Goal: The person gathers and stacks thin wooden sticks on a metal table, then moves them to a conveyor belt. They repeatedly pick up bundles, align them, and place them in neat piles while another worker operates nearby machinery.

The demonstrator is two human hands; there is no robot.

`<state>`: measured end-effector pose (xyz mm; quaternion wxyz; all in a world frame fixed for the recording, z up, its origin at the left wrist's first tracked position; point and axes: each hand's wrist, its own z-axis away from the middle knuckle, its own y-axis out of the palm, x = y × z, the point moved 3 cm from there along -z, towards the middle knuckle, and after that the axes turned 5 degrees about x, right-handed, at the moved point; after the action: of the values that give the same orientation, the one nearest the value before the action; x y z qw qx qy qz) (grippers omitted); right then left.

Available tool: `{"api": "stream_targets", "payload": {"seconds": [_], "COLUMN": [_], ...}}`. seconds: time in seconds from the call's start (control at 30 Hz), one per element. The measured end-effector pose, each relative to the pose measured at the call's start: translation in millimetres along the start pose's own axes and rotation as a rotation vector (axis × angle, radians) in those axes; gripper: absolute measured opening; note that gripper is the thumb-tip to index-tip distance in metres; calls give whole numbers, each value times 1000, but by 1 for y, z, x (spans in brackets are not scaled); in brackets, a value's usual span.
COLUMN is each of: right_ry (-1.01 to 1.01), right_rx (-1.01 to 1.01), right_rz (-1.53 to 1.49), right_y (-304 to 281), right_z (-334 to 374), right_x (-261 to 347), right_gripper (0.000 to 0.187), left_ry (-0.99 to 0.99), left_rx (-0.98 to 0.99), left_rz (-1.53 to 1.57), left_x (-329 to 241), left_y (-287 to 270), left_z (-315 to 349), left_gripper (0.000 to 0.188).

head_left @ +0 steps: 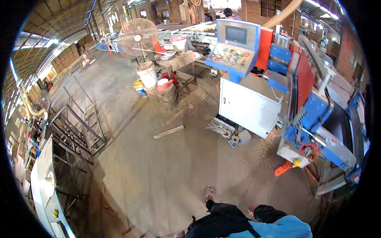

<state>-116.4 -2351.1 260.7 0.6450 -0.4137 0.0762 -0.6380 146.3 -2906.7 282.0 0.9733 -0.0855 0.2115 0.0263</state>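
My right hand [252,208] hangs low beside my body, past the dark cuff of a light-blue sleeve. It is small and blurred, so its fingers cannot be made out, and no held object shows. Only a sliver of my left hand [179,234] appears at the lower edge; its fingers are hidden. Both hands are over the concrete floor, apart from the equipment. A blue and grey control console [231,49] with a screen and several coloured buttons stands ahead on a white cabinet [248,105]. My foot [210,192] is on the floor in front of me.
A blue and red machine [317,113] with an orange coiled hose [283,168] occupies the right. Wood offcuts [169,131] lie on the floor. Buckets [147,74] and a large fan [138,37] stand ahead-left. A metal frame rack [75,131] and white-topped table [44,186] are left.
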Motion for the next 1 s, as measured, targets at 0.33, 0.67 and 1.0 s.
{"api": "stream_targets", "payload": {"seconds": [0.33,0.67,1.0], "right_ry": [-112,-191,109], "right_rx": [86,209,236], "right_rz": [150,216,25], "right_y": [-243,-424,-613], "right_z": [-332,-549,-729], "right_x": [159,325,430], "right_gripper": [42,45,58], "left_ry": [51,69,68], "left_rx": [-44,57,-42], "left_rz": [147,104,749], "left_x": [-256,-526,-786], "left_y": [-76,-204,-438], "left_z": [-101,-266,-429], "left_gripper": [19,26,22]}}
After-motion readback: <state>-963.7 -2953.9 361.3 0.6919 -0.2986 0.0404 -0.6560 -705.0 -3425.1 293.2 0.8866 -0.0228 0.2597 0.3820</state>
